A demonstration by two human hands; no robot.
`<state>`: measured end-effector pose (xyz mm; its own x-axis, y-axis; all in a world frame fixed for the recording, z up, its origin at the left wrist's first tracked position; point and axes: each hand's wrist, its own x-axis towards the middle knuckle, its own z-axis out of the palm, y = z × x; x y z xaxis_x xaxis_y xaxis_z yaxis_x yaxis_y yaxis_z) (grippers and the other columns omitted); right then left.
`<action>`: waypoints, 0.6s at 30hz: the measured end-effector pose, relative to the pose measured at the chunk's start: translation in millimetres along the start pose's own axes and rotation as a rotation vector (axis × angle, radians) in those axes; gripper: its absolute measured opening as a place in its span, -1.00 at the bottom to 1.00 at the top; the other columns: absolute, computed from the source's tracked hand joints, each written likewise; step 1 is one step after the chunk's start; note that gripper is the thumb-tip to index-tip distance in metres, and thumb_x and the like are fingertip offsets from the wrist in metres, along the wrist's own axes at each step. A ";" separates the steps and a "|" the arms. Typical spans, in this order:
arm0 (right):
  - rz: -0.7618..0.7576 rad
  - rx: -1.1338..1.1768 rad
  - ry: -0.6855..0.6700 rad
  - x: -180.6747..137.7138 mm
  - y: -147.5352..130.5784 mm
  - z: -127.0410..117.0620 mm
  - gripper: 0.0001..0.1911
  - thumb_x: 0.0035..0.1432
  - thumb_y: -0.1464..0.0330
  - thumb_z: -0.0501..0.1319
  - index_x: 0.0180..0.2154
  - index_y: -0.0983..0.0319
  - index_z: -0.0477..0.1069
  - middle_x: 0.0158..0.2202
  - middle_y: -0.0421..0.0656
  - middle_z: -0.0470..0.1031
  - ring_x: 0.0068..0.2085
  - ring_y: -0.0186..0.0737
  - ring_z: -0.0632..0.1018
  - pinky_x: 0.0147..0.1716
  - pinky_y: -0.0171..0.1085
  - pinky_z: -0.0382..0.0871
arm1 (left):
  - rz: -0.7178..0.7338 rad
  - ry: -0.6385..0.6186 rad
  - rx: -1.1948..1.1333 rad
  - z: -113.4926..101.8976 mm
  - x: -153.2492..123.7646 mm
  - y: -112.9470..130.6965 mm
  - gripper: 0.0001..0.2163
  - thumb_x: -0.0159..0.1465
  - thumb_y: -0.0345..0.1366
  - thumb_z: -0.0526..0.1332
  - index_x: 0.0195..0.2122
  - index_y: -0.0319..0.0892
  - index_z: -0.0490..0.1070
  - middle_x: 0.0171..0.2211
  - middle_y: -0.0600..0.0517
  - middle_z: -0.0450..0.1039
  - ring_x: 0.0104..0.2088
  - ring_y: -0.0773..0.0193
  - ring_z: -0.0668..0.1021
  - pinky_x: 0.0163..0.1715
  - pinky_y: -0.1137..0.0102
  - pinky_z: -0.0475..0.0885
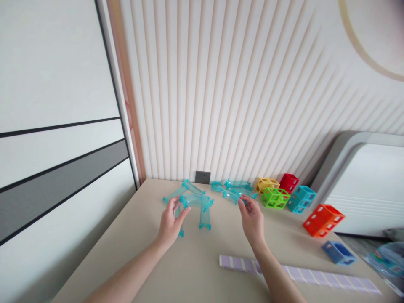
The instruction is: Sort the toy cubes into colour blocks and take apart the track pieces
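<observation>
My left hand (169,223) pinches the left end of a curved, see-through teal track piece (195,199). Beneath and around it lie several more teal track pieces, among them a straight one (205,215) pointing towards me and another (193,187) at the back. Thumb and fingers of my right hand (253,216) are closed at the near end of a second curved teal track piece (231,195). Behind that one, a further track piece (240,184) rests close to the wall. My right fingertips partly hide the end they touch.
On the right stand open-sided blocks: yellow (267,184), green (275,198), red (288,183), teal (301,199), orange (323,220) and blue (339,252). A purple striped strip (304,274) runs under my right forearm. A black socket (202,177) is on the ribbed wall.
</observation>
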<state>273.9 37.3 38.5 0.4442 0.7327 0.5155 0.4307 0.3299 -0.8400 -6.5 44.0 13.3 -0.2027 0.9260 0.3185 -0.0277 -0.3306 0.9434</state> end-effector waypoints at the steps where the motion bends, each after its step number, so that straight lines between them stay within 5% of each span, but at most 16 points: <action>1: -0.017 0.009 0.021 -2.2 -2.8 -1.4 -0.61 0.23 0.03 0.21 -0.21 0.22 0.50 -0.07 0.05 0.51 -0.04 -0.03 0.58 -0.05 -0.03 0.52 | 0.023 -0.025 0.033 1.4 -4.3 2.9 -0.59 0.09 -0.13 0.47 -0.06 -0.08 0.46 -0.03 -0.11 0.59 0.07 -0.03 0.58 0.15 0.12 0.40; 9: -0.292 0.002 -0.029 -29.5 -22.6 5.9 -0.84 0.29 0.23 0.25 -0.17 0.16 0.49 0.01 0.02 0.49 0.02 -0.01 0.55 0.01 0.05 0.50 | 0.165 -0.177 0.271 12.0 -26.9 13.2 -0.64 0.22 -0.14 0.36 0.00 -0.10 0.40 -0.04 -0.10 0.60 0.02 0.00 0.61 0.05 0.12 0.49; 18: -0.378 -0.005 -0.151 -50.8 -34.0 14.3 -0.89 0.27 0.35 0.28 -0.15 0.14 0.51 -0.05 -0.02 0.54 -0.02 -0.05 0.59 -0.07 -0.10 0.54 | 0.146 -0.201 0.270 13.9 -26.1 11.9 -0.64 0.24 -0.13 0.33 0.02 -0.10 0.38 -0.04 -0.10 0.60 -0.01 0.05 0.63 0.02 0.14 0.52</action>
<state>225.5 -2.6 38.4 0.1342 0.6396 0.7569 0.5455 0.5900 -0.5953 12.0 18.5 17.5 0.0117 0.8990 0.4378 0.2517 -0.4264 0.8688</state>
